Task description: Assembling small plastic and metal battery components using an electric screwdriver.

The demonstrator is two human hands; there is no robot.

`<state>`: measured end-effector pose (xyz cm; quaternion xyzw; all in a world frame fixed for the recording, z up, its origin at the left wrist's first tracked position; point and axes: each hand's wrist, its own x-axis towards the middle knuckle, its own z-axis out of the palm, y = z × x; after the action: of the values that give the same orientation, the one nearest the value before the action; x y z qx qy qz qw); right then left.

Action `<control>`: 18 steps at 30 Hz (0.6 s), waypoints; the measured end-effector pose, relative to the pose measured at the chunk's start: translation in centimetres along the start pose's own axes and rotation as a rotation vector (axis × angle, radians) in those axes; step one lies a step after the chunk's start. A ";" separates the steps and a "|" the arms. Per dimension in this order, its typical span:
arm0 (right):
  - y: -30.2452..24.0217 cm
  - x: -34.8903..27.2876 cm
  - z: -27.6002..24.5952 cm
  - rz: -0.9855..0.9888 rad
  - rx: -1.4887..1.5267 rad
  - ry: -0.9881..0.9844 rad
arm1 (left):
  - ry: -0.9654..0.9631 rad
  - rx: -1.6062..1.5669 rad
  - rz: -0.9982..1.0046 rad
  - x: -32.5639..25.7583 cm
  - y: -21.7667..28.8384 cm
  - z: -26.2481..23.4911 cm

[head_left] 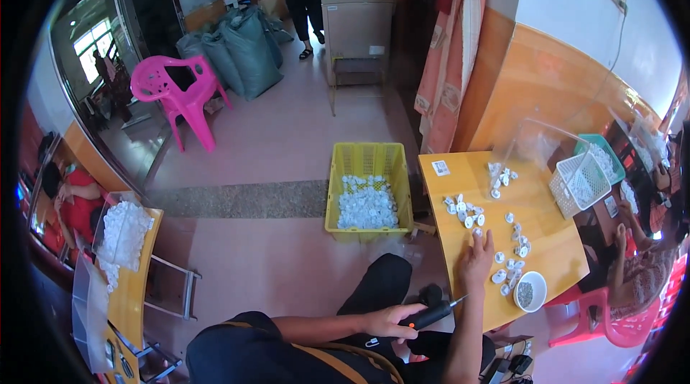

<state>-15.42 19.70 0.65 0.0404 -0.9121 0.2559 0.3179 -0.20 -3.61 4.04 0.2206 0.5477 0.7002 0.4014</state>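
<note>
My left hand (394, 321) is wrapped round a black electric screwdriver (430, 315), whose thin metal bit points right toward my other forearm. Over the left part of the yellow-topped table (553, 247), my right hand (476, 263) reaches forward with its fingers apart. Its fingertips are beside a small white plastic part (478, 232); whether they touch it I cannot tell. Several similar white parts (466, 210) with round ends lie loosely around. Near the table's front edge stands a white bowl (530, 292) of small grey metal pieces, perhaps screws.
A yellow crate (334, 204) of white parts stands on the floor left of the table. A white basket (580, 184) and a green basket (611, 154) are at the far right. A pink chair (180, 89), stuffed sacks (244, 53) and other people are around.
</note>
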 end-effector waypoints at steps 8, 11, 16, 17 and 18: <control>-0.7 -3.2 -7.7 0.124 0.096 0.085 | -0.148 -0.026 -0.137 1.1 1.0 3.3; 0.2 -3.9 -9.9 0.113 0.042 0.137 | -0.221 -0.033 -0.075 2.1 0.6 4.1; -0.5 -2.6 -8.9 0.092 0.158 0.169 | -0.162 0.051 -0.087 1.9 2.2 4.2; -0.5 -2.8 -9.0 0.100 0.123 0.179 | -0.155 0.061 -0.052 2.0 2.6 4.0; -0.4 -3.0 -9.2 0.106 0.092 0.190 | -0.145 0.040 0.018 2.2 2.4 4.0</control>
<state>-7.84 23.64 5.12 -0.0178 -0.8660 0.3168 0.3865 0.75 0.33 7.20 0.2836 0.5290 0.6748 0.4295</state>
